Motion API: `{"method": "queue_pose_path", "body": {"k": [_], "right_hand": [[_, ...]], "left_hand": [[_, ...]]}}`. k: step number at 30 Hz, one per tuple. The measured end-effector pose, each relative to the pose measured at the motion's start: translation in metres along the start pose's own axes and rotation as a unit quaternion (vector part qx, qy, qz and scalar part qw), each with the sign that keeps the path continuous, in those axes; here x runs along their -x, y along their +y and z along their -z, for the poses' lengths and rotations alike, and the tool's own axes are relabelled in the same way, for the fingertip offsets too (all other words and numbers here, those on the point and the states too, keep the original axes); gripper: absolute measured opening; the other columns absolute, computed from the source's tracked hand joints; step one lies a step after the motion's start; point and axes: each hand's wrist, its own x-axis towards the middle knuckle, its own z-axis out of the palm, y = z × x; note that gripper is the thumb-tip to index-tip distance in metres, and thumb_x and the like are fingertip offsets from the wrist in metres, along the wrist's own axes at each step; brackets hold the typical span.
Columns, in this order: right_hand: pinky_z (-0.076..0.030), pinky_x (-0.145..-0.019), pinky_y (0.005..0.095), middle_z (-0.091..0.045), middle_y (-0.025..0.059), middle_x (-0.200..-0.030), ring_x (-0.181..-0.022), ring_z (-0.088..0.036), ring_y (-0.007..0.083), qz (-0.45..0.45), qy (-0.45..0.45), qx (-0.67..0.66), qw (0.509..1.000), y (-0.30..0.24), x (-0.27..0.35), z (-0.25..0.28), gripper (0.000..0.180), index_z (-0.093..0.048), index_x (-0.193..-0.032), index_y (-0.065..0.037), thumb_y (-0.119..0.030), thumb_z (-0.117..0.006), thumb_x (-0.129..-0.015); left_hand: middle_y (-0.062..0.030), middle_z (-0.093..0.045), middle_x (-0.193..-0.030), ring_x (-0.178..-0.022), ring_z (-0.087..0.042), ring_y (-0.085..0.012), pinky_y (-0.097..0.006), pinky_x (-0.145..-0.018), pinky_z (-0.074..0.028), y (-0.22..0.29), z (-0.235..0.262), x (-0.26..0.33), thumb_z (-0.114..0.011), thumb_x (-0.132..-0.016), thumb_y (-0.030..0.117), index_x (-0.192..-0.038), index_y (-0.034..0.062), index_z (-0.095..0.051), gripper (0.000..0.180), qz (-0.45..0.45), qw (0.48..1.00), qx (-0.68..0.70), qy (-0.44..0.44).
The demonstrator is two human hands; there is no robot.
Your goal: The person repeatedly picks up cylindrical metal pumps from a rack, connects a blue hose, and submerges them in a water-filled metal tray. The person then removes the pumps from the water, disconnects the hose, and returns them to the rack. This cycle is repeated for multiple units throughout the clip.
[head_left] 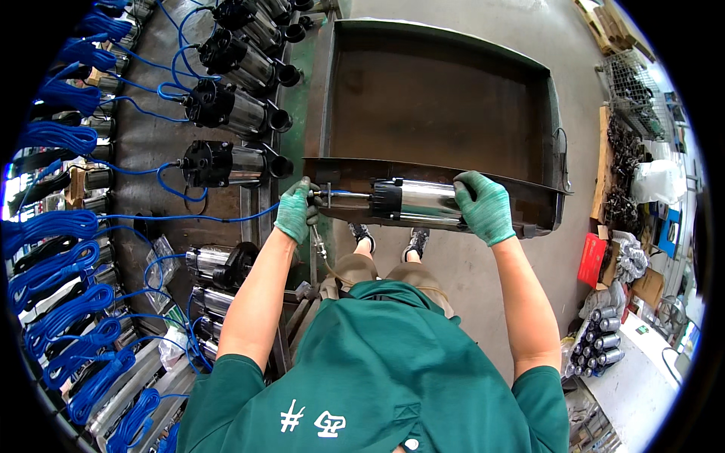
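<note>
A shiny metal cylinder with a black ribbed end (427,202), resembling the body of a submersible pump, lies sideways over the near edge of a brown metal trough (445,98). My right hand (485,208), in a green glove, grips its right end. My left hand (296,210), gloved too, is closed round the left end of a slim metal rod with a crosspiece (341,194) that reaches to the cylinder's black end. Below the left hand hangs a metal hose fitting (319,245) on a thin hose. A blue cable (226,220) runs up to the left hand; its end is hidden.
On the bench at left stand several black-and-silver pumps (226,163) with blue cables. Coiled blue cables (57,226) line the far left. At right are a wire basket (637,90), a red box (593,259) and a pale table (642,377) beside stacked metal cylinders (604,340).
</note>
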Motion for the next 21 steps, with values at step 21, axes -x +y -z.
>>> {"method": "queue_pose_path", "body": {"k": [21], "right_hand": [[-0.058,-0.070,0.0370,-0.074,0.0177,-0.090,-0.075,-0.073,0.0319,0.049,0.037,0.049,0.997,0.002,-0.005,-0.008,0.012,-0.074,-0.101,-0.003,-0.009,-0.068,-0.093]], "left_hand": [[0.0048,-0.050,-0.060,-0.046,-0.039,-0.0060,-0.023,-0.041,-0.029,0.015,0.006,-0.013,-0.059,-0.108,0.044,-0.097,0.0160,-0.063,0.030,0.042,0.990,-0.083,-0.107]]}}
